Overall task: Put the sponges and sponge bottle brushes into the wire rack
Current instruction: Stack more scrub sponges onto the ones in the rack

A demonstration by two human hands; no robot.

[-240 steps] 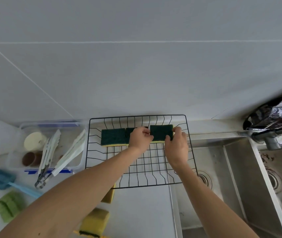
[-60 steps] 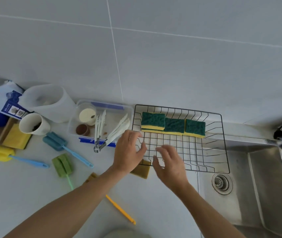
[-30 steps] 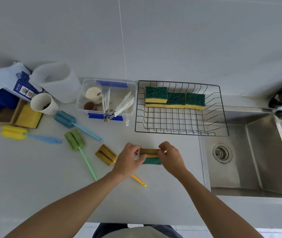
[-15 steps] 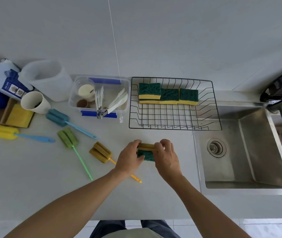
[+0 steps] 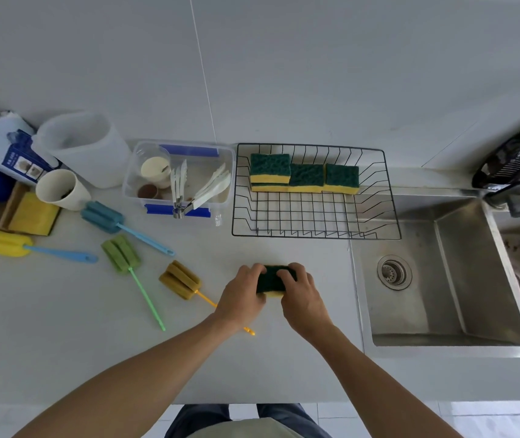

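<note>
Both my hands grip one green-and-yellow sponge [image 5: 270, 279] on the counter [image 5: 62, 343], my left hand [image 5: 242, 295] on its left end, my right hand [image 5: 303, 295] on its right. Under my left wrist runs the orange-handled brush [image 5: 180, 280]; green [image 5: 120, 253], blue [image 5: 102, 216] and yellow [image 5: 5, 244] foam brushes lie toward the counter's left edge. The black wire rack [image 5: 315, 216] sits at the back beside the steel sink [image 5: 448, 279], with stacked sponges [image 5: 304, 177] along its far side.

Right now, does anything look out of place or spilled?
Nothing spilled or damaged. Four bottle brushes lie scattered at angles on the counter, and the rack's left sponge sits stacked higher than its neighbours.
</note>
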